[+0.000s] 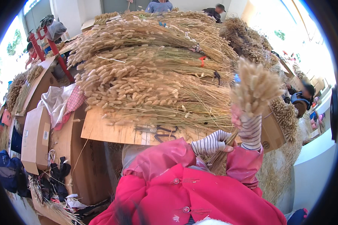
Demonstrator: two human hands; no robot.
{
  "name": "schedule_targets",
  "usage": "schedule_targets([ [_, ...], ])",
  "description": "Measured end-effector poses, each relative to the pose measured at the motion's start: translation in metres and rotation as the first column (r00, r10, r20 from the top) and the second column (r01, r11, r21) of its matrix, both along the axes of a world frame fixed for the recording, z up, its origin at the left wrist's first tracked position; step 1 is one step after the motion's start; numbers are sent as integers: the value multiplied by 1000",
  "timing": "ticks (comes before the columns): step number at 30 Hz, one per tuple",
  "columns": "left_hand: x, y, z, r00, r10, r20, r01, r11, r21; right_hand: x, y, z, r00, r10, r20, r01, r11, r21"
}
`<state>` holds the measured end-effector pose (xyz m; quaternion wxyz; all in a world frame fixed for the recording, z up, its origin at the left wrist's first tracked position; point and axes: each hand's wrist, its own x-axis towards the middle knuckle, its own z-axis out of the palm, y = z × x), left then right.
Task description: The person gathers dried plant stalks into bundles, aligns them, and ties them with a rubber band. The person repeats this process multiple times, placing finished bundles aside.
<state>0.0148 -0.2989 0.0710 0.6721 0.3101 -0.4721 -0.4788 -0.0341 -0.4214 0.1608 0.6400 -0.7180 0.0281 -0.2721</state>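
Note:
A bunch of dried bunny-tail grass [256,87] is held upright in front of me on the right, its fluffy heads at the top. My right hand [249,128], in a striped fingerless glove, is closed around it just below the heads. Lower down, my left hand [218,143], gloved the same way, grips the stems, which run down towards my coat. Long dried grass stalks [146,87] are heaped on the plywood table [109,132], most heads pointing left. Scissors [156,130] with dark handles lie near the table's front edge.
Cardboard boxes [36,137] stand at left, one beneath a draped cloth [57,101]. Black straps [59,174] hang below. Red metal posts [56,56] rise at the table's far left. More bundles [284,118] stand at right. Other people [159,6] are around the table and farther off.

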Motion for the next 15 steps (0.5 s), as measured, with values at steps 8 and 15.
schedule_targets([
  [8,-5,-11,-8,868,-305,-392,269,952,-145,-32,-53,14,934,357,25,-332,839,431],
  [15,-1,-27,-15,926,-127,-355,154,987,49,-18,-28,31,989,-141,-37,144,913,381],
])
